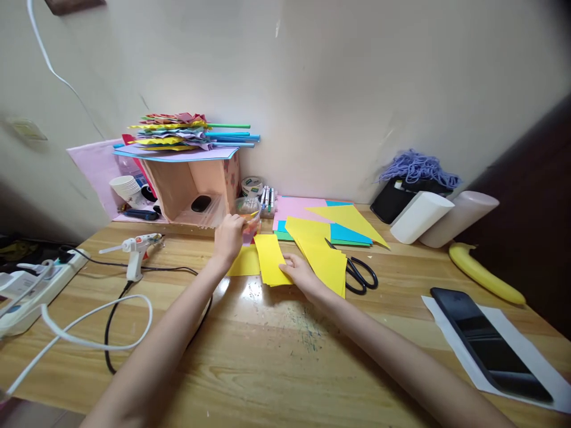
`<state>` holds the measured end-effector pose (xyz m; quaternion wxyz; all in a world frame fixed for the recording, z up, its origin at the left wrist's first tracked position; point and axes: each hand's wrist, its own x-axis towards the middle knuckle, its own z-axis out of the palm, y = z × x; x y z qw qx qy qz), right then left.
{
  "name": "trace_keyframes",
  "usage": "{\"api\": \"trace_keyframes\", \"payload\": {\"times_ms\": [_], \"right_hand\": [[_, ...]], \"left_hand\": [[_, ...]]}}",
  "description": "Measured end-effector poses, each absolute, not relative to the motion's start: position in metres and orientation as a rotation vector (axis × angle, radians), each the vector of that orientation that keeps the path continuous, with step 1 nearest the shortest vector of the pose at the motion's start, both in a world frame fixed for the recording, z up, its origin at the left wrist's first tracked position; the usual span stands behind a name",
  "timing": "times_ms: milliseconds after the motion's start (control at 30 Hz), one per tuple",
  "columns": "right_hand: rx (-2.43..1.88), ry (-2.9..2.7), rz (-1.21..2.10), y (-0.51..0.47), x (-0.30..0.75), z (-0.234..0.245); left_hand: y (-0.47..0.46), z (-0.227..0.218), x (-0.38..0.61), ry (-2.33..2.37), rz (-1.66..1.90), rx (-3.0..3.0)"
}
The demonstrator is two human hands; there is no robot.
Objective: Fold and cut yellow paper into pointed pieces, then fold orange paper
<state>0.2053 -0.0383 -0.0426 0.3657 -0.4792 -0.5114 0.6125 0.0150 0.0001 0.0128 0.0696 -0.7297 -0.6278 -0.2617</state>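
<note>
My left hand (pixel 229 238) is closed beside a clear plastic cup (pixel 250 208) near the back of the table. A thin orange-yellow stick, which looks like a pencil (pixel 252 214), pokes out from its fingertips in front of the cup. Between the thumb and fingers of my right hand (pixel 301 274) is a small stack of yellow paper strips (pixel 271 261). Another yellow paper piece (pixel 244 261) lies flat to the left of it. More cut yellow sheets (pixel 328 267) lie just right, partly over black-handled scissors (pixel 362 276).
Behind my left hand stands an open cardboard box (pixel 229 178) topped with paper flowers (pixel 173 134). A glue gun (pixel 136 252), its cords and a power strip (pixel 44 285) are at left. At right lie a phone (pixel 488 342), banana (pixel 486 273) and white rolls (pixel 422 217).
</note>
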Motion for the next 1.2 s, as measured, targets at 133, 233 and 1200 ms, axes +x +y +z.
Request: {"api": "trace_keyframes", "payload": {"times_ms": [133,233,1200], "right_hand": [[-1.146,-1.381,1.517,-0.006,0.165,-0.038],[-1.109,-1.467,1.471,0.013,0.141,-0.035],[-1.599,-1.636,0.781,-0.066,0.342,-0.063]], "left_hand": [[-0.013,0.033,0.014,-1.802,-0.816,-2.113],[-0.019,0.033,0.014,-1.794,-0.794,-2.115],[-0.027,-0.062,0.163,-2.639,-1.536,-2.775]]}}
